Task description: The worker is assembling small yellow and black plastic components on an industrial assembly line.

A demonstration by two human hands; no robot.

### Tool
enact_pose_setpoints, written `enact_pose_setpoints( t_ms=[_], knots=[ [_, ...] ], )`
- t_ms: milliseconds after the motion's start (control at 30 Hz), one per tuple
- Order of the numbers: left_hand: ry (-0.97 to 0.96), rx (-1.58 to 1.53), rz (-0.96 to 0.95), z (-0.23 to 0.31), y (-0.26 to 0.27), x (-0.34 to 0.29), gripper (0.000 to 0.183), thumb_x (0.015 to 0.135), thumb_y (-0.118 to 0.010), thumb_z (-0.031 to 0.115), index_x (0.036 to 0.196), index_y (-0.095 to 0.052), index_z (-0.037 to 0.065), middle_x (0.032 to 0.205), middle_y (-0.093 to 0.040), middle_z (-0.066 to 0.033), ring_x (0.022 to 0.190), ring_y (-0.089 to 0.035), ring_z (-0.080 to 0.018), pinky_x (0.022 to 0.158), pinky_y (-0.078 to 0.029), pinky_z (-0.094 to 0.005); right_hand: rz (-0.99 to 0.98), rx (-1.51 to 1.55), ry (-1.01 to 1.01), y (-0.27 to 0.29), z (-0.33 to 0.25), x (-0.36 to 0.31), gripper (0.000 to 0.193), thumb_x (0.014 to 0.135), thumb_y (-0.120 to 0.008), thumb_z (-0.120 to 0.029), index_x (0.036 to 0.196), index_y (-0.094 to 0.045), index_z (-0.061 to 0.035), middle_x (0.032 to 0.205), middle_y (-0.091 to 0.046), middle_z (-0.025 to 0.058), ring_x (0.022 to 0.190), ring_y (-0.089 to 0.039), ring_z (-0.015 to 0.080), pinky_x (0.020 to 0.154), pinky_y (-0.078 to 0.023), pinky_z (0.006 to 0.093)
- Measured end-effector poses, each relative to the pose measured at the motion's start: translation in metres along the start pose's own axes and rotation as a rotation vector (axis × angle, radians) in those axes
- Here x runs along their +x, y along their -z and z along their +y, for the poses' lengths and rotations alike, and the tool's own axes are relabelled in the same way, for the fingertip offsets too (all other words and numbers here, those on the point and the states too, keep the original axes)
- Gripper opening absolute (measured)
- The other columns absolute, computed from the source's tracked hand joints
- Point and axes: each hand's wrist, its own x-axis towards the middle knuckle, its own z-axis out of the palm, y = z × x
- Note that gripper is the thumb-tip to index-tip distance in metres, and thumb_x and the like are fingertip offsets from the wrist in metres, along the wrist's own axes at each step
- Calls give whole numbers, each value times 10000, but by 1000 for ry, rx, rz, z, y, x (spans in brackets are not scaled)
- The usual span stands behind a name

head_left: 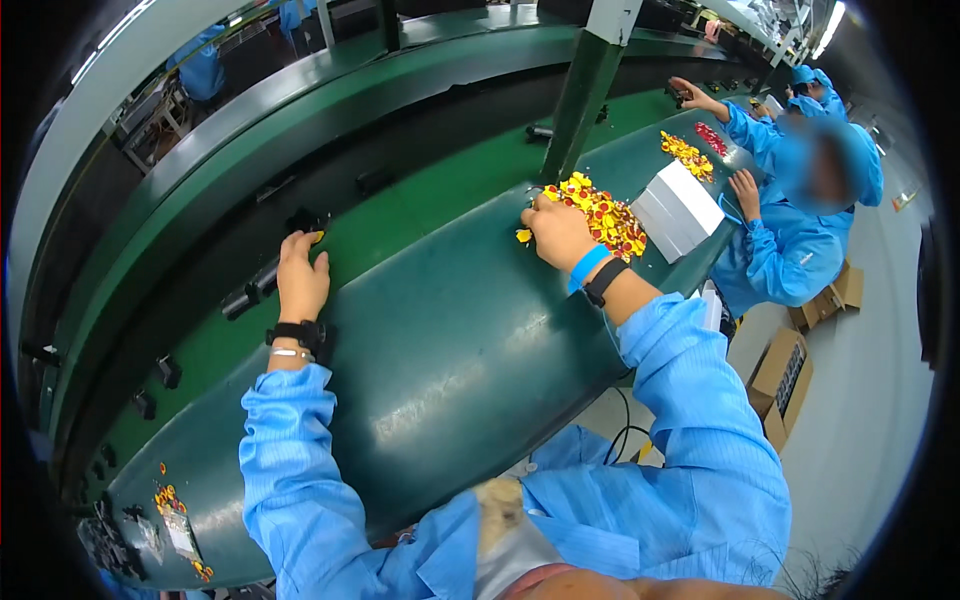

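Out over the green conveyor belt, my left hand (303, 280) is curled against a dark black part (304, 221), with a spot of yellow showing by the fingertips. Its grip is partly hidden. A black cylindrical part (243, 298) lies on the belt just left of that hand. At the left edge of a heap of small yellow and red pieces (605, 218), my right hand (560, 232) has its fingers bent and drawn together. One yellow piece (524, 236) shows beside its fingertips; what the fingers pinch is too small to make out.
A green post (574, 115) rises behind the heap. A white box (678, 212) stands right of it. Further right, a co-worker in blue (800, 240) reaches over more pieces (687, 157). More pieces and a small bag (182, 535) lie at lower left. Cardboard boxes (780, 385) sit on the floor.
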Motion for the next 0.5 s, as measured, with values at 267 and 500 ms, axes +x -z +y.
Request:
enact_pose_setpoints(
  t_ms=[267,500],
  knots=[
    [115,-363,-205,46,50,-84,179,802,-603,2,979,-627,-12,1070,-592,-107,858,-614,-170,694,-522,-249,100,245,-47,16,-1,-8,70,736,-629,-108,754,-644,-42,747,-610,112,717,-614,279,623,-481,383],
    [186,-697,-300,109,60,-129,137,829,-602,42,947,-656,0,985,-627,-71,839,-605,-144,728,-486,-254,151,1294,-483,35,-39,-41,145,795,-688,-134,761,-649,1,670,-605,-9,563,-513,69,514,-416,230]
  ],
)
